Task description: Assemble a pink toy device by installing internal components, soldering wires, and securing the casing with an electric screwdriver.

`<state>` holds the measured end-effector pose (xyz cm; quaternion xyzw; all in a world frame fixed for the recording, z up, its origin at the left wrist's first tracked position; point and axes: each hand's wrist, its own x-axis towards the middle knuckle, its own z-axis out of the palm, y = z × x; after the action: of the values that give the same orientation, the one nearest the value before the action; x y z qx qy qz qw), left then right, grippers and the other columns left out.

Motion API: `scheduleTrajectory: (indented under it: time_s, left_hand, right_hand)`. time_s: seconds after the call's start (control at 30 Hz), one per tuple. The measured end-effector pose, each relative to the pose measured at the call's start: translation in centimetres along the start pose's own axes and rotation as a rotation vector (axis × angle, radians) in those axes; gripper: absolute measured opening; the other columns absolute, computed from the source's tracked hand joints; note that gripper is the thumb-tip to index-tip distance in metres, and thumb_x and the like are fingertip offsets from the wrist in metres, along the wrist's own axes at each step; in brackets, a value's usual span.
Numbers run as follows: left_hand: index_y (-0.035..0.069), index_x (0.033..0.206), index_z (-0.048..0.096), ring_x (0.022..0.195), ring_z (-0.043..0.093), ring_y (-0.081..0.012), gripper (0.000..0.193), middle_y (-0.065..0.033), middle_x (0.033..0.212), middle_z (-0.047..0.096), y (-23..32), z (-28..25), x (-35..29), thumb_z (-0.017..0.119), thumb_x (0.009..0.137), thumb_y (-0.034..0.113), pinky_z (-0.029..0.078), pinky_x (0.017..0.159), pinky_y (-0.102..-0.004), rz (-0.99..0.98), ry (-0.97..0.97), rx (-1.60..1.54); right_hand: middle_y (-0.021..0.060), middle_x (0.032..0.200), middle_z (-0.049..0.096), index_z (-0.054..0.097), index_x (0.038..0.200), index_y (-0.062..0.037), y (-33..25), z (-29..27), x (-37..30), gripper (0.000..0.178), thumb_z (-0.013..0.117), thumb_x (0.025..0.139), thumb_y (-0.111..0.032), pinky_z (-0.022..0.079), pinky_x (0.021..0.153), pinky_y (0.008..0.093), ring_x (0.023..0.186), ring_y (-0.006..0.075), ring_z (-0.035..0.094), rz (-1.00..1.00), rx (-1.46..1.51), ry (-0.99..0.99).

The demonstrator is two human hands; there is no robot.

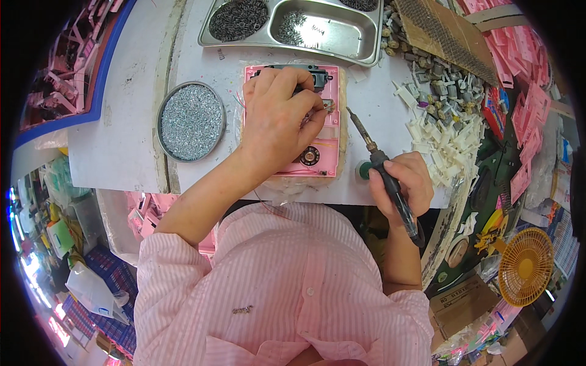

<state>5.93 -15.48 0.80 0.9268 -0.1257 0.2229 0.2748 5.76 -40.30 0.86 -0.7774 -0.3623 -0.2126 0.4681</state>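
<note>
A pink plastic casing with black parts and a round black speaker-like piece lies in front of me on a padded support. My left hand is over its left and middle part, fingers curled and thumb and forefinger pinched near a small metal part. What the pinch holds is hidden by the fingers. In my right hand is a soldering iron with a black handle. Its tip points up and left, just right of the casing and apart from it.
Left of the casing stands a round dish of small metal screws. A steel compartment tray with dark springs is at the back. Heaps of white plastic parts and grey motor-like pieces lie right. A green spool-like item stands near the iron. A yellow fan is lower right.
</note>
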Motion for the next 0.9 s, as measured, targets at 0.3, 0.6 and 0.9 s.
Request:
scheduleTrajectory:
  time_s: [0.3,0.6,0.9]
  left_hand:
    - [0.011,0.086,0.07,0.095,0.054,-0.0257,0.015,-0.0032,0.102,0.06,0.2,0.1,0.2,0.078,0.074,0.016,0.036,0.083,-0.0419,-0.004,0.011,0.027]
    - [0.01,0.084,0.068,0.092,0.053,-0.026,0.014,-0.0038,0.1,0.059,0.6,0.1,0.5,0.077,0.074,0.014,0.037,0.081,-0.0418,-0.016,0.002,0.043]
    - [0.01,0.084,0.068,0.091,0.053,-0.0267,0.013,-0.004,0.1,0.058,0.6,0.1,0.6,0.077,0.076,0.015,0.036,0.08,-0.042,-0.004,0.004,0.06]
  right_hand:
    - [0.0091,0.072,0.063,0.065,0.099,-0.0025,0.3,0.1,0.8,0.037,0.085,0.068,0.003,0.044,0.055,0.0314,0.061,0.0232,0.057,0.034,0.042,0.019]
    - [0.0097,0.071,0.064,0.065,0.095,-0.0012,0.5,1.1,1.3,0.033,0.083,0.068,0.003,0.044,0.054,0.0306,0.06,0.0229,0.058,0.066,0.065,-0.014]
    - [0.0093,0.07,0.063,0.065,0.094,-0.0022,0.4,1.3,1.4,0.034,0.084,0.067,0.002,0.045,0.054,0.0322,0.06,0.0237,0.058,0.078,0.052,-0.05]
